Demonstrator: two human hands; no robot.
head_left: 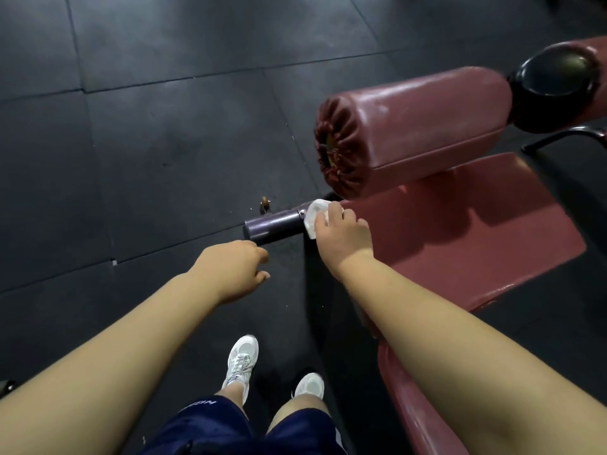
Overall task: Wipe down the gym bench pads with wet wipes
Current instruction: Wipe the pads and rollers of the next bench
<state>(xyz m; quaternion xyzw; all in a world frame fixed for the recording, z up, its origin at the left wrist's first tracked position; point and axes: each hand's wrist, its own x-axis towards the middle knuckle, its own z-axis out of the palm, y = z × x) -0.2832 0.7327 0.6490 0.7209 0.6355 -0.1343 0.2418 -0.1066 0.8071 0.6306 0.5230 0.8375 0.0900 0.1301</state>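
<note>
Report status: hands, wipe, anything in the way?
Right hand grips wet wipe at flat bench pad's end, beside metal bar. Left hand empty, fingers loose, over floor. Roller pad overhangs the bench; nothing blocking the wipe.

Right hand (341, 234) grips white wet wipe (316, 215) at left edge of red seat pad (460, 238) | left hand (235, 269) hovers loosely curled above black floor (164, 126) | red roller pad (414, 126) above seat | 2 white shoes (241, 362) below

Head-worn view, steeply down, over bench pad (460, 238)
</note>
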